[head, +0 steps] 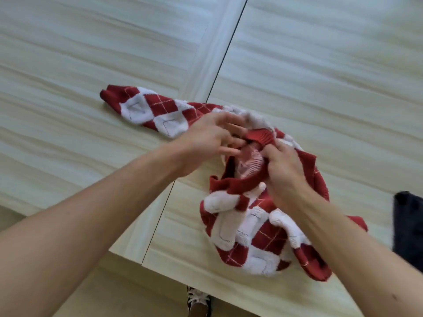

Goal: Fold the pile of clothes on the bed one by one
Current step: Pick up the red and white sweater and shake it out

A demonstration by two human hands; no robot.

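While two bare hands met over it, one knitted sweater point(258, 234) lay bunched on the pale surface point(91, 53), near its front edge and right of the middle. It was the only red garment in view: a thick knit with an argyle pattern of dark red and fluffy white diamonds, crossed by thin pale lines. One sleeve point(148, 110) stretched flat away to the left, tapering to a plain red cuff. The rest was crumpled into a rounded heap with a ribbed red band point(261, 137) raised at its top and a paler, pinkish ribbed inside showing beneath.

The right hand point(283, 170) gripped that ribbed band, its fingers curled over the edge of the knit. The left hand point(206, 138) hovered at the same opening with fingers spread and partly bent; motion blur hid whether they pinched any fabric, so I could not tell.

Beneath, the surface showed two smooth panels with wavy, wood-like streaks, divided by one thin dark seam point(219, 65) running diagonally. One dark, soft-looking cloth point(407, 225) lay at the right edge, cut off by the frame and apart from the sweater. One laced shoe point(198, 300) showed below the front edge.
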